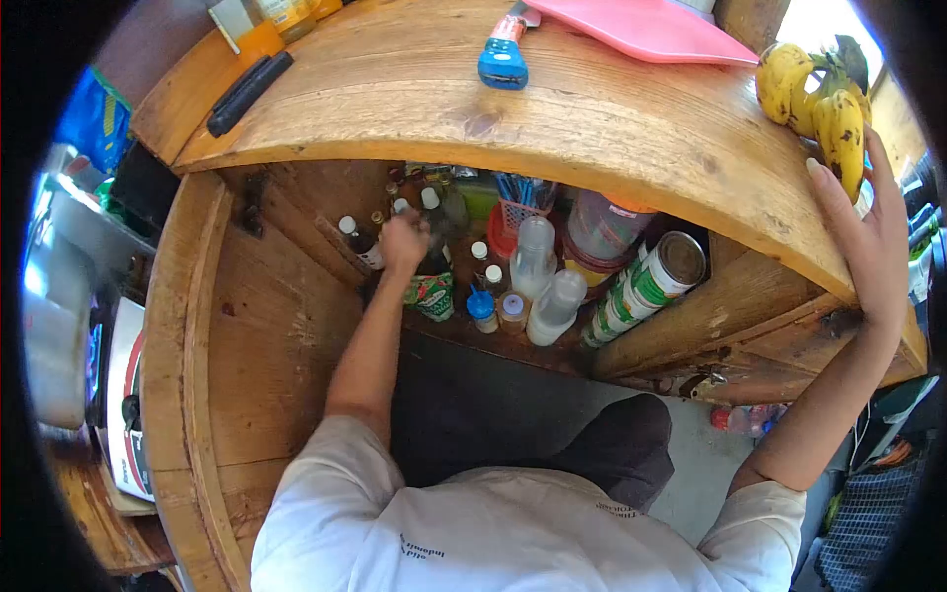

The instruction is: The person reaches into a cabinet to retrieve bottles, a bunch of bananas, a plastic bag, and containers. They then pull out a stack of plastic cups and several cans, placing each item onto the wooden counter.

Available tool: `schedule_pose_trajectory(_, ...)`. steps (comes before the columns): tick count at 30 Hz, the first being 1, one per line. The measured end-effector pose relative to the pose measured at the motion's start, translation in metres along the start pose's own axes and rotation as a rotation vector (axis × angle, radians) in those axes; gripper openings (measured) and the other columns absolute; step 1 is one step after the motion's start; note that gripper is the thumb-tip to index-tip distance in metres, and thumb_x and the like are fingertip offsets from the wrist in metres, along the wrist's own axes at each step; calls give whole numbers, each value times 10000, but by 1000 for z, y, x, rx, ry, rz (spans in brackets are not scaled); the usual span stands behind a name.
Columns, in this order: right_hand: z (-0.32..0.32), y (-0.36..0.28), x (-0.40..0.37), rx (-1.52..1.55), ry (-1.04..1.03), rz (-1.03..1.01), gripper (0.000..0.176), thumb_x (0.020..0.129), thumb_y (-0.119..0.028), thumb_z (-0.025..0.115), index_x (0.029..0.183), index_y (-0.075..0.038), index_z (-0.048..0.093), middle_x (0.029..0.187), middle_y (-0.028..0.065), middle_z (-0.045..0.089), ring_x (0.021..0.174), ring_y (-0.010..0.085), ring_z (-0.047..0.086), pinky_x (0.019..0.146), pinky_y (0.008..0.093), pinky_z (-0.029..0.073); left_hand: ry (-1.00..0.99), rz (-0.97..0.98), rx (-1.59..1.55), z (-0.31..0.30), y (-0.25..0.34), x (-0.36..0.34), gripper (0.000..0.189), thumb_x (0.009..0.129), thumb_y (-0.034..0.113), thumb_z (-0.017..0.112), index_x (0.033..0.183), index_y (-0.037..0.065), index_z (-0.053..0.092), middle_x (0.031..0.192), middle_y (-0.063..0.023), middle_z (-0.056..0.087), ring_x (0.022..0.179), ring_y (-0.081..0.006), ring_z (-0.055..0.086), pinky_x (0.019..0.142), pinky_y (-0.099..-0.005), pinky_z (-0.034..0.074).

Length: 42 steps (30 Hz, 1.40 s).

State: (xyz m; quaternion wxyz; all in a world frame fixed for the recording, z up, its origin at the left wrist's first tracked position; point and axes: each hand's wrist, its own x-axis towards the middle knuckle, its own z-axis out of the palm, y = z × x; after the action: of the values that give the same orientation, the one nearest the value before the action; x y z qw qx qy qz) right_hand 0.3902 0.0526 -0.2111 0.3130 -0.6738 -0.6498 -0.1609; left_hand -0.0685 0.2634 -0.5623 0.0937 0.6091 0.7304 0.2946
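Note:
My left hand [405, 244] reaches into the open wooden cabinet, its fingers curled closed among dark bottles. What they hold, if anything, is hidden. A white-capped bottle [347, 226] stands to its left, and a taller dark bottle [434, 259] is close on its right. Just below is a green and red packet [431, 296]. My right hand [864, 232] lies open on the right edge of the wooden countertop [631, 123], fingers stretched beside a bunch of ripe bananas [840, 118].
Clear plastic bottles [557, 308], a blue-capped jar [482, 310], a pink basket [520, 212] and a tall green-and-white can [646, 286] crowd the shelf. A blue-handled tool [504, 61], a pink tray [646, 32] and a black object [250, 94] lie on top.

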Motion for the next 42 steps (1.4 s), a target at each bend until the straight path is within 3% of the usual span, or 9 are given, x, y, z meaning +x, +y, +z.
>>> schedule_pose_trajectory(5,2,7,0,-62,35,-45,781,920,-398,765,1486,54,470,1277,188,669,1183,251,624,1058,376,466,-214,141,390,39,5,92,283,862,211,702,1082,38,743,1096,-195,742,1020,-383,727,894,-501,589)
schedule_pose_trajectory(7,1,5,0,-33,13,-29,775,923,-397,761,1488,46,471,1280,188,669,1185,263,621,1062,381,466,-123,437,543,78,-15,123,349,895,184,653,1214,51,703,1237,-191,703,1113,-369,703,914,-475,589)
schedule_pose_trajectory(8,0,4,0,-5,-4,-12,769,925,-394,759,1490,41,472,1283,188,669,1186,272,620,1063,383,466,-271,409,573,94,-20,140,435,931,201,602,1342,60,624,1388,-217,611,1290,-377,597,1059,-485,508)
schedule_pose_trajectory(25,-1,7,-2,124,-22,48,682,920,-387,752,1467,-41,537,1245,125,689,1193,226,618,1043,375,470,-355,634,579,133,-6,149,488,944,282,573,1397,99,579,1497,-205,509,1411,-388,439,1185,-496,344)
schedule_pose_trajectory(29,1,11,-1,1,116,-167,715,903,-396,763,1445,9,533,1287,156,679,1202,215,618,1064,383,452,-362,661,428,101,-5,136,501,947,301,566,1410,109,568,1523,-202,485,1440,-391,402,1215,-498,305)
schedule_pose_trajectory(33,-8,-8,-2,61,85,-15,683,828,-330,806,1389,-27,561,1309,250,633,1211,386,618,1065,429,455,-273,688,224,41,11,115,514,950,320,559,1422,118,558,1548,-199,461,1469,-393,365,1244,-501,267)
schedule_pose_trajectory(37,-10,-12,4,111,123,-98,672,807,-286,792,1368,2,561,1341,251,609,1265,393,571,1101,448,429,18,753,177,-56,59,63,459,832,263,741,1259,105,678,1286,-208,662,1255,-389,589,1068,-490,465)
schedule_pose_trajectory(39,-12,-11,4,101,120,-102,676,800,-275,789,1365,14,558,1355,249,600,1290,391,552,1115,453,420,48,571,-2,-133,101,16,349,796,260,796,1059,40,733,989,-203,736,962,-354,722,832,-474,563)
schedule_pose_trajectory(42,-16,-12,1,129,71,-65,709,806,-298,785,1379,42,540,1368,249,590,1316,387,537,1127,454,417,16,507,34,-203,111,-19,311,765,258,841,877,-8,724,740,-166,704,656,-298,709,607,-427,542)
